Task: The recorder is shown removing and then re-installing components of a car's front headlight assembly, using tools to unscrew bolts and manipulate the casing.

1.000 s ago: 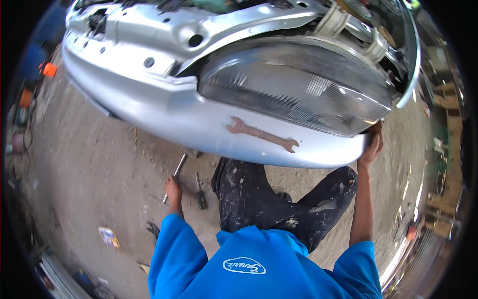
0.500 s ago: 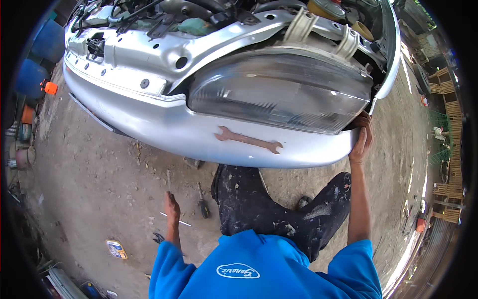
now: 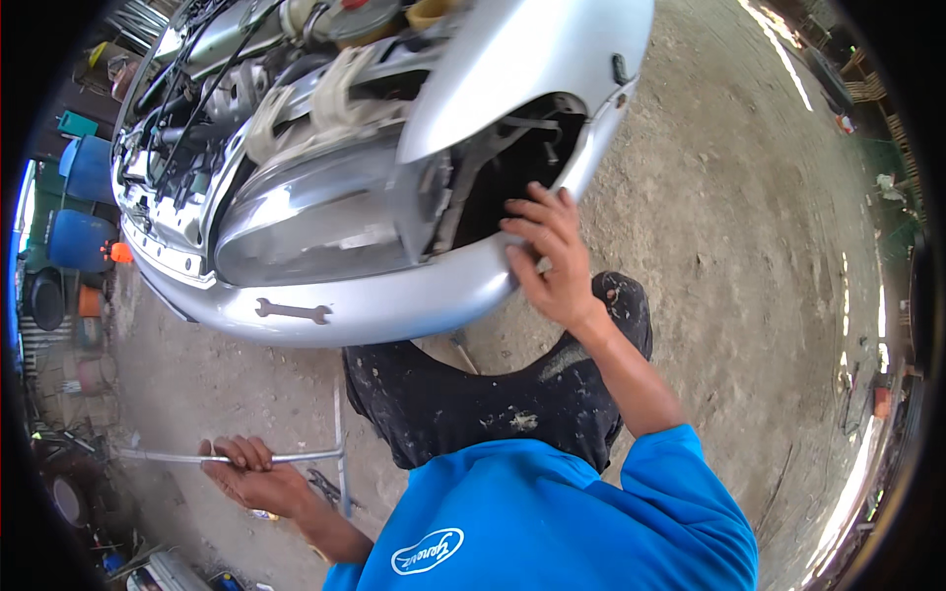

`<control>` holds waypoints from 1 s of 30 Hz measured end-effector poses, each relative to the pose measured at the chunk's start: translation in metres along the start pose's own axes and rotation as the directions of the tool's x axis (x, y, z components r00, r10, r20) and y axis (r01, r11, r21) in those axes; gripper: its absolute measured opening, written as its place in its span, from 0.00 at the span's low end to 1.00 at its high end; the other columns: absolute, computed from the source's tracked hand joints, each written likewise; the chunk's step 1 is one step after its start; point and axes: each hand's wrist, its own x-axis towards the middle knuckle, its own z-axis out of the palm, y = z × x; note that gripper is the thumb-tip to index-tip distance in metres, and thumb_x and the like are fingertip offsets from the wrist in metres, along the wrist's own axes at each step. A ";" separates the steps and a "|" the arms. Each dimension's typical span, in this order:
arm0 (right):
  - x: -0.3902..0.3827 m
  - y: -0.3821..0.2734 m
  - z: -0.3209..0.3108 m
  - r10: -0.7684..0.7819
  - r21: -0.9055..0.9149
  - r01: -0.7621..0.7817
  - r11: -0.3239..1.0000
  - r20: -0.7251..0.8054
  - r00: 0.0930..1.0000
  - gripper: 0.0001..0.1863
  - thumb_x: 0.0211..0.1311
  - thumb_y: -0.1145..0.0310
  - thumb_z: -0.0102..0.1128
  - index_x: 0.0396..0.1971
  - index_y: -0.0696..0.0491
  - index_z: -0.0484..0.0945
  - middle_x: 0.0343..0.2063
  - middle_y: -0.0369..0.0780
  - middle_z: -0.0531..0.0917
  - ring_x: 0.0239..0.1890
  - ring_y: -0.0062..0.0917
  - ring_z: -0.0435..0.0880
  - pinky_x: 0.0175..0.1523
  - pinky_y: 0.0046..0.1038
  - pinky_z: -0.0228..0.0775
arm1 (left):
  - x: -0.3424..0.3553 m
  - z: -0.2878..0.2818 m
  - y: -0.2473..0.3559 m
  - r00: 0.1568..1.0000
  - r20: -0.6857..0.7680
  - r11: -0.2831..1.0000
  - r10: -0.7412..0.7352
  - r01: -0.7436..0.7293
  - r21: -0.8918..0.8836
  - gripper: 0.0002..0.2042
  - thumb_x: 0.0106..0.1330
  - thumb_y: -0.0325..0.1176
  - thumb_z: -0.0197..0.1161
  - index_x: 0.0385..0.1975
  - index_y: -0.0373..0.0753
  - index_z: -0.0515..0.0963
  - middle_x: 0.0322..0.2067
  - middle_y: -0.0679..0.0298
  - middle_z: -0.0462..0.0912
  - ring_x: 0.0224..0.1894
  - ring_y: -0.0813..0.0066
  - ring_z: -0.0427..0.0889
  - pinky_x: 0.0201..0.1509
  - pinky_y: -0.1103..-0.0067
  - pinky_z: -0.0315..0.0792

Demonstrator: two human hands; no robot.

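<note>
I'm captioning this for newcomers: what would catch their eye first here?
Probably the silver car front filling the upper left, with its engine parts exposed and a large headlight above the bumper. Next, the double-ended wrench lying on that bumper, below the headlight. At lower left, the left hand holds a T-shaped metal bar; the right hand is at the bumper's corner, beside a dark opening.

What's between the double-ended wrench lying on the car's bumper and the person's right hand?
In the head view, only a bare stretch of the silver bumper shows between the double-ended wrench and the right hand.
</note>
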 end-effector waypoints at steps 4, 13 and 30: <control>-0.043 -0.007 -0.031 -0.079 0.251 0.073 0.965 0.015 0.997 0.24 0.48 0.75 0.63 0.50 0.54 0.74 0.53 0.48 0.73 0.60 0.47 0.68 0.65 0.52 0.55 | -0.066 0.080 0.014 0.965 0.229 0.919 -0.124 0.199 -0.340 0.12 0.75 0.39 0.45 0.43 0.38 0.70 0.22 0.70 0.63 0.20 0.86 0.58 0.21 0.87 0.54; -0.129 -0.022 -0.137 -0.009 0.326 -0.030 0.945 0.117 0.993 0.26 0.53 0.64 0.66 0.52 0.54 0.71 0.54 0.52 0.73 0.54 0.41 0.76 0.57 0.47 0.66 | -0.212 0.226 -0.011 0.652 0.458 0.607 -0.605 0.749 -0.264 0.05 0.74 0.38 0.47 0.37 0.46 0.67 0.26 0.69 0.66 0.25 0.81 0.65 0.33 0.76 0.68; -0.051 0.015 -0.193 0.662 0.796 -0.577 -0.182 0.533 0.527 0.16 0.74 0.61 0.42 0.38 0.58 0.73 0.18 0.29 0.60 0.17 0.10 0.54 0.18 0.15 0.43 | -0.211 0.271 -0.094 0.410 0.573 0.578 -0.710 0.804 0.141 0.13 0.74 0.41 0.46 0.40 0.36 0.71 0.36 0.54 0.81 0.41 0.61 0.82 0.41 0.71 0.79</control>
